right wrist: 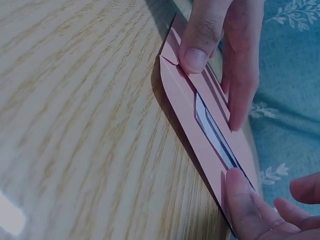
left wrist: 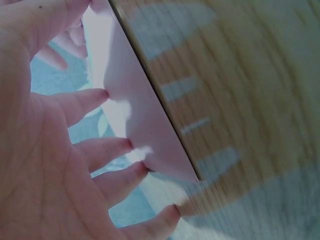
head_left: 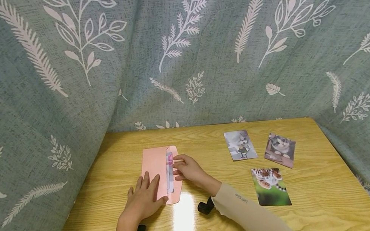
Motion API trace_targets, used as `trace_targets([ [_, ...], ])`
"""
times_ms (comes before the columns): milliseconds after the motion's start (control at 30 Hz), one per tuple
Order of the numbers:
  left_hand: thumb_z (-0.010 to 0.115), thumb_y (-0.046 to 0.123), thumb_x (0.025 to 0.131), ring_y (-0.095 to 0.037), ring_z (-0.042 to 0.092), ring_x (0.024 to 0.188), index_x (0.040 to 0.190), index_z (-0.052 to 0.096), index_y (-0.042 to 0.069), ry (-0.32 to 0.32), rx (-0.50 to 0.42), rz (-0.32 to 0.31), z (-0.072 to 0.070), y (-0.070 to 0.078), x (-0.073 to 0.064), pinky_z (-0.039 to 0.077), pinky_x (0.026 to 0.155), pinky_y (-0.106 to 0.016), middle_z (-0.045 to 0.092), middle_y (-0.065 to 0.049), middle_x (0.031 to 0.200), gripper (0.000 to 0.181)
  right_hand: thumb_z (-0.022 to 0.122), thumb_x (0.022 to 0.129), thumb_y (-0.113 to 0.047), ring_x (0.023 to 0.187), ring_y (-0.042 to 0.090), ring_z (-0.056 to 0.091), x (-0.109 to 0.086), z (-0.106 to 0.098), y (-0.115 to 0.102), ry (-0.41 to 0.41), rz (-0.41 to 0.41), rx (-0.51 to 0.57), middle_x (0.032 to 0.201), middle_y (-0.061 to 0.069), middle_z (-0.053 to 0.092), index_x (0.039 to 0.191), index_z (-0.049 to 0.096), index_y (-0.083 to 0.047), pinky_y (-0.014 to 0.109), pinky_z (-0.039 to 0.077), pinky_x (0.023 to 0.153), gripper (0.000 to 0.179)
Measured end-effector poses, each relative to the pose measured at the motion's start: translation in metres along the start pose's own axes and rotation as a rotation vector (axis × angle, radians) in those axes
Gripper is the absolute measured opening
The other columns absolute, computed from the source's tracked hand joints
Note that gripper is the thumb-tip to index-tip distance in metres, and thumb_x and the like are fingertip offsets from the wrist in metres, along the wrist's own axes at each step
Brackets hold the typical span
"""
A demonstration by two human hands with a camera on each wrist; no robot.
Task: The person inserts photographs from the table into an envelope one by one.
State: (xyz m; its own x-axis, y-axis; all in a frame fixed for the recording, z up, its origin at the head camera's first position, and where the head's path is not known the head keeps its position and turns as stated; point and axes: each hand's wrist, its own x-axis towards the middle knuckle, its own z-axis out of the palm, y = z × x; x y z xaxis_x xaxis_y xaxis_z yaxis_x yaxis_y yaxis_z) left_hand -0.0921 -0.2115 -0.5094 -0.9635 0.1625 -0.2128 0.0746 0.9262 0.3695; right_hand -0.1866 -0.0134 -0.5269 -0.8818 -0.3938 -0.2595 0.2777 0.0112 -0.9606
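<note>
A pink envelope (head_left: 153, 159) lies on the wooden table, its flap folded out to the right. Inside its opening shows the edge of a grey and pink picture card (head_left: 170, 178); the rest is hidden. My left hand (head_left: 143, 200) rests on the envelope with fingers spread, and in the right wrist view its thumb (right wrist: 196, 52) lies by the near end of the opening. My right hand (head_left: 191, 170) is at the flap side, with one fingertip (right wrist: 237, 182) touching at the opening's edge and the other fingers held apart, loosely bent.
Three picture cards lie on the right: a grey one with a glass (head_left: 240, 145), a kitten card (head_left: 280, 149) and a tiger cub card (head_left: 271, 187). Black wrist devices (head_left: 205, 206) sit under both wrists. A patterned green-blue cloth (head_left: 178, 55) hangs behind and at both sides.
</note>
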Motion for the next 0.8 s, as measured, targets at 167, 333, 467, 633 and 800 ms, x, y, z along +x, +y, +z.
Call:
trace_targets([
  [167, 0.065, 0.053, 0.093, -0.050, 0.014, 0.146, 0.158, 0.033, 0.014, 0.003, 0.002, 0.000, 0.000, 0.000, 0.000, 0.016, 0.103, -0.078, 0.015, -0.027, 0.162, 0.082, 0.049, 0.105, -0.006, 0.093, 0.034, 0.067, 0.001, 0.005, -0.001, -0.004, -0.005, 0.009, 0.121, 0.023, 0.064, 0.138, 0.050, 0.004, 0.041, 0.059, 0.076, 0.035],
  [333, 0.066, 0.052, 0.093, -0.050, 0.014, 0.146, 0.158, 0.034, 0.014, 0.005, 0.007, 0.004, 0.000, 0.000, 0.000, 0.017, 0.103, -0.078, 0.015, -0.027, 0.162, 0.082, 0.049, 0.105, -0.006, 0.090, 0.030, 0.067, 0.003, 0.008, 0.000, -0.007, -0.004, 0.002, 0.118, 0.023, 0.065, 0.137, 0.051, 0.004, 0.040, 0.060, 0.075, 0.034],
  [467, 0.066, 0.053, 0.093, -0.051, 0.015, 0.146, 0.158, 0.034, 0.014, 0.000, 0.010, 0.006, -0.001, 0.001, -0.001, 0.017, 0.103, -0.079, 0.015, -0.027, 0.162, 0.082, 0.050, 0.104, -0.006, 0.088, 0.027, 0.067, 0.005, 0.010, 0.000, -0.009, 0.001, -0.007, 0.116, 0.021, 0.066, 0.136, 0.052, 0.003, 0.038, 0.060, 0.074, 0.033],
  [633, 0.066, 0.053, 0.093, -0.051, 0.015, 0.146, 0.158, 0.034, 0.013, -0.006, 0.012, 0.006, -0.002, 0.002, -0.001, 0.017, 0.102, -0.079, 0.015, -0.027, 0.162, 0.082, 0.050, 0.104, -0.006, 0.086, 0.024, 0.067, 0.006, 0.011, 0.000, -0.012, 0.005, -0.011, 0.115, 0.020, 0.066, 0.135, 0.053, 0.003, 0.037, 0.060, 0.074, 0.033],
  [800, 0.066, 0.053, 0.093, -0.050, 0.015, 0.146, 0.158, 0.034, 0.013, -0.010, 0.012, 0.004, -0.003, 0.002, -0.001, 0.017, 0.103, -0.079, 0.016, -0.027, 0.161, 0.082, 0.050, 0.104, -0.005, 0.083, 0.022, 0.066, 0.005, 0.014, -0.002, -0.014, 0.005, -0.017, 0.113, 0.019, 0.065, 0.135, 0.053, 0.004, 0.037, 0.060, 0.073, 0.032],
])
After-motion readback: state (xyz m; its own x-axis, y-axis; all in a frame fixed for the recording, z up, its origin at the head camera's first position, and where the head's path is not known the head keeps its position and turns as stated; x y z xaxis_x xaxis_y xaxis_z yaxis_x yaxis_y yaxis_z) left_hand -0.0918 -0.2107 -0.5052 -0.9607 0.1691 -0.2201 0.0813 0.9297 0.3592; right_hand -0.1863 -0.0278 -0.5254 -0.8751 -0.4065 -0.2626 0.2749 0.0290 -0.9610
